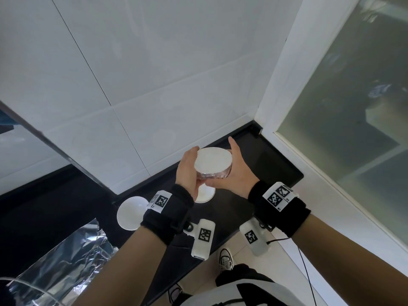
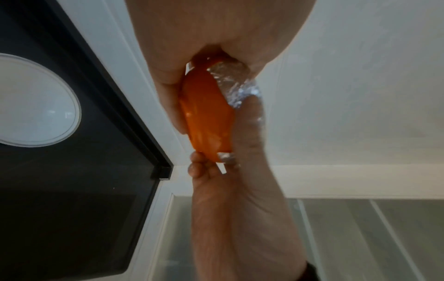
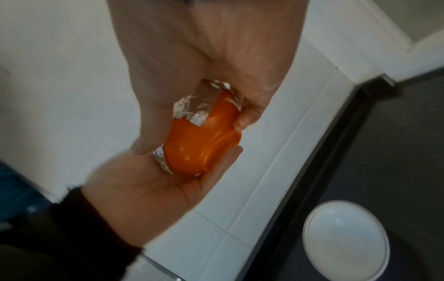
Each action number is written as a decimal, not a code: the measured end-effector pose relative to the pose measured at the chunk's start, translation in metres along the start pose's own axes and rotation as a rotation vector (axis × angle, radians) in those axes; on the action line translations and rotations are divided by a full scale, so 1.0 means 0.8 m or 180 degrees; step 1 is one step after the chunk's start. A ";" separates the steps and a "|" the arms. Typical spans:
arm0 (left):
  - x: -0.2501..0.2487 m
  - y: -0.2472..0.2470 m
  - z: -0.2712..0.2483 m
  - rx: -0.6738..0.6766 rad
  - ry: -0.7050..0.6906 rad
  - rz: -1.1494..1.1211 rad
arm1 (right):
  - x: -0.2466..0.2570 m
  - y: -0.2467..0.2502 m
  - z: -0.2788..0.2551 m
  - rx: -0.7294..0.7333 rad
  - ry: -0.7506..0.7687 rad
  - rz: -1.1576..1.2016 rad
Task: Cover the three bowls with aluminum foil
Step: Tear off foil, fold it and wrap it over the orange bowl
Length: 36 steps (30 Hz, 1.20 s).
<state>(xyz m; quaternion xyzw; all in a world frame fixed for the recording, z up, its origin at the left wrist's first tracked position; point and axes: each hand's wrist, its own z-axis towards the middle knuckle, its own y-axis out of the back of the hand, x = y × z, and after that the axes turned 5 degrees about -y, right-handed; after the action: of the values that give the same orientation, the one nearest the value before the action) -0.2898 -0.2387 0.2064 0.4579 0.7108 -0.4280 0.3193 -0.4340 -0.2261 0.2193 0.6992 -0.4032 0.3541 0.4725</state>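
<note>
- I see both hands raised above the black tabletop (image 1: pixel 260 164), holding one orange bowl (image 2: pixel 206 114) between them near the white tiled wall (image 1: pixel 154 74).
- The bowl's mouth is covered with aluminum foil (image 1: pixel 213 161), which looks flat and pale from the head view; crinkled foil is folded down over the rim and partway along the orange sides.
- My left hand (image 1: pixel 187 171) cups the bowl's left side, fingers curled round it, so it is grasping the bowl; the right wrist view shows its fingers (image 3: pixel 223 163) lying under the bowl's base.
- My right hand (image 1: pixel 231 173) clasps the right side, with the thumb pointing up beside the rim and the fingers wrapped onto the foil edge; it too is grasping the bowl.
- The bowl is held clear of the tabletop, tilted somewhat with its covered mouth toward me.
- Below the hands, a white bowl (image 1: pixel 205 194) sits on the tabletop, mostly hidden by the hands in the head view.
- A second white bowl (image 1: pixel 130 213) sits further left, partly behind my left wrist.
- I cannot tell whether either white bowl carries foil.
- A loose, crumpled foil sheet (image 1: pixel 61 268) lies at the lower left of the tabletop.
- A frosted glass panel (image 1: pixel 353 129) stands to the right.
</note>
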 end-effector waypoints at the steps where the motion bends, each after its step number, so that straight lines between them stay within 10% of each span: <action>1: -0.001 0.001 -0.001 -0.0047 -0.0036 0.0100 | 0.001 0.003 0.000 -0.0002 -0.0013 0.0124; 17: -0.003 -0.010 0.010 -0.0399 0.0169 -0.0106 | -0.019 0.023 -0.002 0.0057 -0.0004 0.0141; 25: 0.026 -0.014 0.003 0.0444 -0.0687 0.0677 | -0.032 0.039 0.005 -0.0002 -0.0162 0.0570; 36: 0.074 -0.064 0.011 0.0617 -0.0224 0.0203 | -0.051 0.056 0.027 -0.0333 -0.0741 0.2140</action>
<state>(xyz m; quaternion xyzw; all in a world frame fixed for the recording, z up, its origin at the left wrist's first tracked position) -0.3588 -0.2351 0.1686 0.4937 0.6395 -0.5002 0.3117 -0.4887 -0.2477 0.1939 0.5380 -0.6793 0.3866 0.3156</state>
